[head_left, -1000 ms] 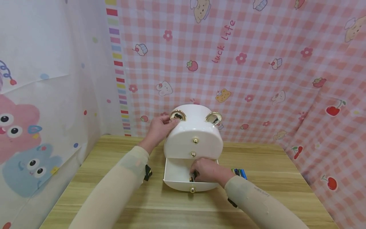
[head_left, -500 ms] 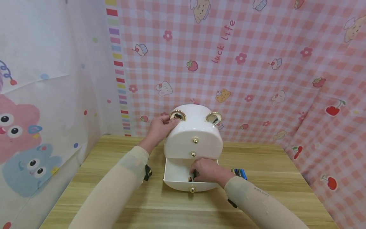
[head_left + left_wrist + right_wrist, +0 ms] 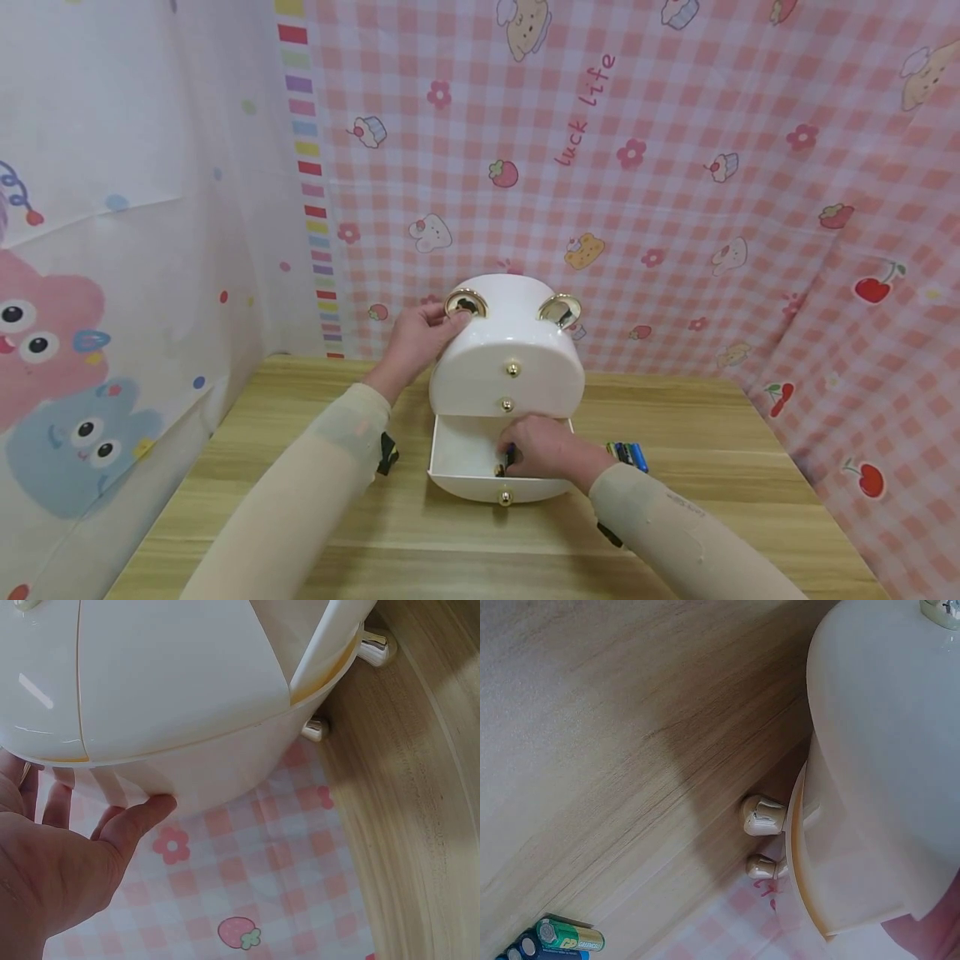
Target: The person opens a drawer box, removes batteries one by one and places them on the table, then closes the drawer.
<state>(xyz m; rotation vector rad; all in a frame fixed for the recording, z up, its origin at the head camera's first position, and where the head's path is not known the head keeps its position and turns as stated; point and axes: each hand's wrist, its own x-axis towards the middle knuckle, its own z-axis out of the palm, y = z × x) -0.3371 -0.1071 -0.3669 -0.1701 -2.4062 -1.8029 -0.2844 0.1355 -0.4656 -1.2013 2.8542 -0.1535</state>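
A white, rounded drawer box (image 3: 517, 333) with gold ring ears stands near the back of the table. My left hand (image 3: 423, 335) steadies its left side, finger and thumb tips against the shell beside the left ear; the left wrist view shows this hand (image 3: 75, 855) spread along the wall. The bottom drawer (image 3: 472, 487) is pulled out. Inside it, my right hand (image 3: 543, 450) pinches a dark battery (image 3: 511, 455), mostly covered by the fingers. Another battery's copper-coloured end (image 3: 499, 471) shows beside it. The right wrist view catches only part of this hand (image 3: 930, 926).
Several batteries (image 3: 628, 455) lie side by side on the wooden table (image 3: 697, 500), right of the box and beyond my right forearm. A green battery (image 3: 570, 935) tops that group. A pink checked cloth (image 3: 480, 200) hangs close behind the box.
The batteries at my right fingertips have shifted slightly in the drawer. My left hand and the box stay in place.
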